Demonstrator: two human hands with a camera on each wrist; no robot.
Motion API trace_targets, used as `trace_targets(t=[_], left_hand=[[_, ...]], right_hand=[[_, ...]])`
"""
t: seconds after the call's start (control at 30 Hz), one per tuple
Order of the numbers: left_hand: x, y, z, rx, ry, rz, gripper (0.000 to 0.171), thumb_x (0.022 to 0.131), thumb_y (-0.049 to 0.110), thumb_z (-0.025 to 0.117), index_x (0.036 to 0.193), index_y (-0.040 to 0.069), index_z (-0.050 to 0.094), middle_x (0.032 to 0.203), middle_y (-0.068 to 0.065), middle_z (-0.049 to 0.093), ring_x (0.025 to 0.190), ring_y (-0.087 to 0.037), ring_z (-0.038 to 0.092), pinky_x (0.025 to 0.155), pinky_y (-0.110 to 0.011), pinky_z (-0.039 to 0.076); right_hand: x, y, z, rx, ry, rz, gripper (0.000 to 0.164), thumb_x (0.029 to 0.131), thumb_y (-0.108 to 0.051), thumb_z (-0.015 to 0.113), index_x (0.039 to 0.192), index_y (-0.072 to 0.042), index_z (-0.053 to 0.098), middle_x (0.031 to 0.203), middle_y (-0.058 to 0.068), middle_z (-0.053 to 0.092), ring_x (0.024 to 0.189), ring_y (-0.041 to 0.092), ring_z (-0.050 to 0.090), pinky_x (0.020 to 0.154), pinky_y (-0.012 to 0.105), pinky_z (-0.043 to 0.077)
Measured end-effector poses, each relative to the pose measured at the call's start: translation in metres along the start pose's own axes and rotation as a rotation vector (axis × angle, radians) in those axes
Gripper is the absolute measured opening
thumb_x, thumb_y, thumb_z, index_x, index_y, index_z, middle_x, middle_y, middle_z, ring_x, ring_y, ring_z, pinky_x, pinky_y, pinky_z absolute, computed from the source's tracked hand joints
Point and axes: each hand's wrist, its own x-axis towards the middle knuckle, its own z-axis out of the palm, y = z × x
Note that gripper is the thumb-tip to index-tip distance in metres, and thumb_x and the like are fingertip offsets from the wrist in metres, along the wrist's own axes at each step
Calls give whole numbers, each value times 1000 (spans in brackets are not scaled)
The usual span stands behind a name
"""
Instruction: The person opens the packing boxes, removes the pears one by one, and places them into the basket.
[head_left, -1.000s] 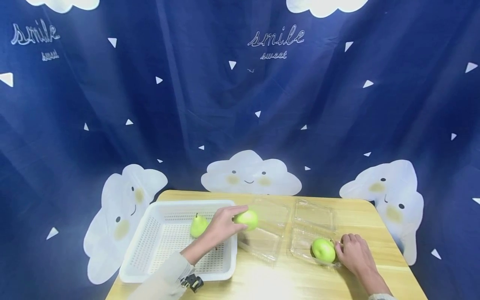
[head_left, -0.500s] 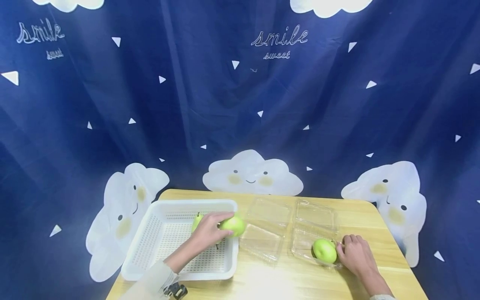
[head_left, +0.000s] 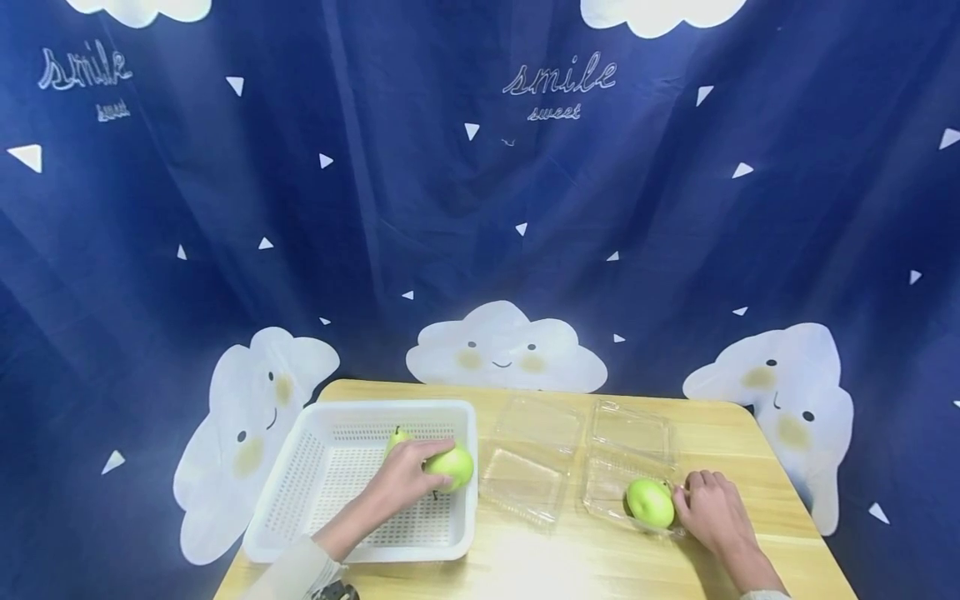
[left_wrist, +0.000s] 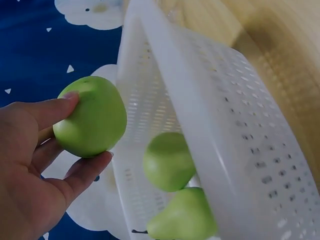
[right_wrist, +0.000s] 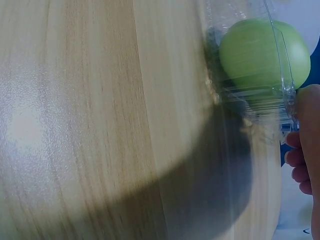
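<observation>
My left hand (head_left: 403,473) grips a green apple (left_wrist: 92,117) between thumb and fingers, over the right side of a white perforated basket (head_left: 281,483). Inside the basket, in the left wrist view, lie a green pear (left_wrist: 185,216) and another round green fruit (left_wrist: 169,161); in the head view my left hand partly covers them. On the right, an opened clear plastic clamshell box (head_left: 603,492) holds one green apple (head_left: 650,503). My right hand (head_left: 714,510) holds that box's right edge, thumb at the rim and fingers curled outside it.
A second opened clear plastic box (head_left: 523,482) lies between the basket and the box at my right hand. Everything stands on a wooden table (head_left: 517,567). A blue curtain (head_left: 480,208) with clouds hangs behind the table's far edge.
My left hand has carried the apple leftward, from above the second clear box to over the basket, and lower. The right hand stays at its box.
</observation>
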Motion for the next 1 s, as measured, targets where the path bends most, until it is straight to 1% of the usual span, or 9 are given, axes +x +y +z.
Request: trace_targets(t=[0.27, 0.47, 0.53, 0.7, 0.77, 0.83, 1.0], left_hand=[[-3, -8, 0, 24, -59, -38, 55, 76, 16, 88, 128, 8, 72, 129, -13, 74, 123, -36, 70, 104, -48, 58], [-6, -12, 1, 63, -96, -15, 56, 75, 16, 89, 127, 5, 72, 127, -13, 75, 117, -34, 72, 101, -48, 60], [-7, -14, 1, 76, -113, -13, 55, 75, 16, 89, 126, 6, 72, 126, -13, 75, 114, -33, 73, 99, -47, 61], [-9, -22, 3, 125, -150, -17, 54, 72, 16, 90, 123, 7, 74, 121, -12, 77, 107, -31, 75, 94, -45, 64], [-10, -24, 5, 138, -174, -13, 54, 71, 15, 90, 122, 7, 75, 119, -12, 78, 104, -30, 76, 91, -44, 65], [-9, -25, 6, 149, -199, 7, 53, 70, 14, 90, 120, 7, 76, 118, -12, 78, 101, -29, 76, 89, -42, 65], [-8, -26, 11, 187, -240, 32, 51, 69, 15, 91, 117, 9, 77, 114, -9, 80, 91, -18, 76, 79, -28, 65]], right_hand=[[-1, 1, 2, -1, 16, 0, 21, 89, -18, 67, 81, 1, 64, 74, 11, 61, 69, 26, 54, 66, 45, 51], [0, 0, 1, 2, -21, 16, 22, 91, -20, 65, 83, 1, 64, 77, 12, 63, 73, 28, 57, 70, 50, 52], [0, 0, 1, 5, -19, 17, 22, 91, -19, 66, 83, 1, 64, 78, 12, 64, 74, 29, 58, 71, 51, 53], [2, -2, 3, 3, 1, 0, 21, 90, -18, 67, 82, 1, 65, 76, 12, 63, 71, 27, 56, 69, 47, 53], [2, -2, 3, 0, -2, 0, 21, 90, -19, 66, 82, 1, 64, 76, 11, 62, 71, 26, 55, 69, 46, 52], [2, -3, 3, 1, -1, 5, 20, 89, -18, 66, 82, 0, 64, 76, 11, 62, 71, 26, 55, 69, 46, 52], [2, -2, 2, 6, -10, 8, 20, 90, -18, 67, 81, 0, 63, 76, 10, 62, 70, 26, 54, 68, 46, 51]])
